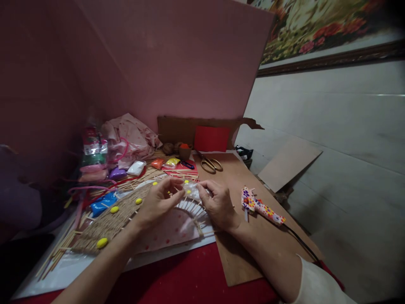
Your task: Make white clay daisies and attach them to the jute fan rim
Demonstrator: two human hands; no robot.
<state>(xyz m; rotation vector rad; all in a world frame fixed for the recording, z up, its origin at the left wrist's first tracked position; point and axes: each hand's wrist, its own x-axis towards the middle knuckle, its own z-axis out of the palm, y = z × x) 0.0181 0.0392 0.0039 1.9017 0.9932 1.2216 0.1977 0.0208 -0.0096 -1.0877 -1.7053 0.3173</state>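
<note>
Over the woven fan-shaped piece my left hand (160, 200) is curled, its thumb and fingertips close together; anything pinched there is too small to make out. Beside it my right hand (218, 204) grips a clear plastic packet (191, 190) between thumb and fingers. Beneath both hands lies the fan of twine (106, 226) woven across thin sticks, its lower part covered with pink dotted fabric (171, 232). Yellow oval pieces, one of them a yellow dot (102, 242), sit along the twine band.
Gold-handled scissors (209, 164) and a floral-wrapped glue gun (261, 207) with a cord lie on the brown board (234, 257). Colored clay packets, including a blue packet (103, 204) and white packet (136, 168), are at left. Loose sticks (57, 257) spread underneath. Pink fabric (131, 135) stands behind.
</note>
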